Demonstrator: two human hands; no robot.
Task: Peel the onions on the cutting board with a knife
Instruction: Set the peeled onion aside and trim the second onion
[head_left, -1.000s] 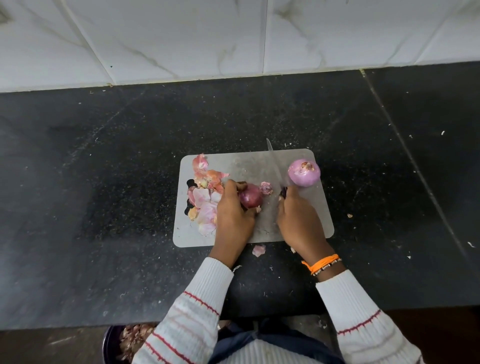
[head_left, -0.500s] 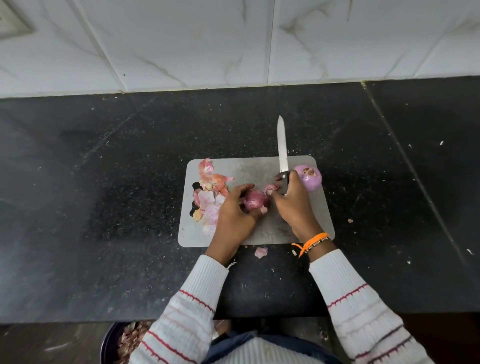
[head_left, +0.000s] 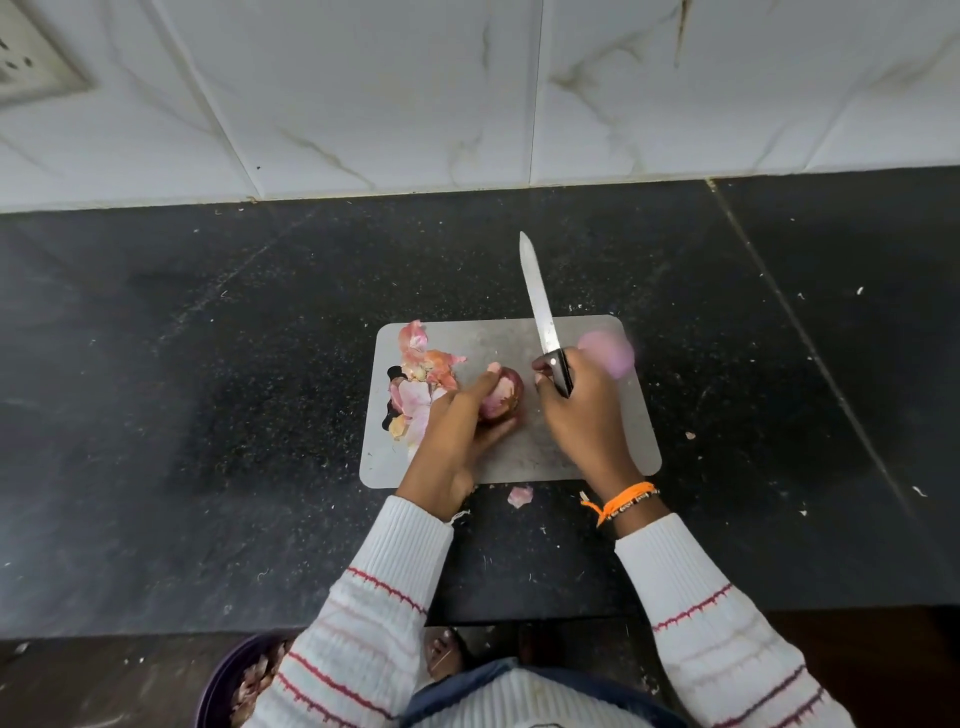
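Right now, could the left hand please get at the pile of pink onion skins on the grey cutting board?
Probably not freely: the left hand grips the dark red onion, though the pile of pink onion skins lies right beside its fingers.

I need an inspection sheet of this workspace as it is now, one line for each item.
Surface: black stone counter, speckled with crumbs; grey cutting board on it.
Job's things: dark red onion on the board; second onion, blurred, at the far right corner; knife.
Clutter: peel pile on the board's left; one peel scrap on the counter.
Hands: left hand holds the red onion; right hand grips the knife, blade pointing away.
Cables: nothing seen.
Surroundings: white tiled wall; purple bowl below the counter edge.
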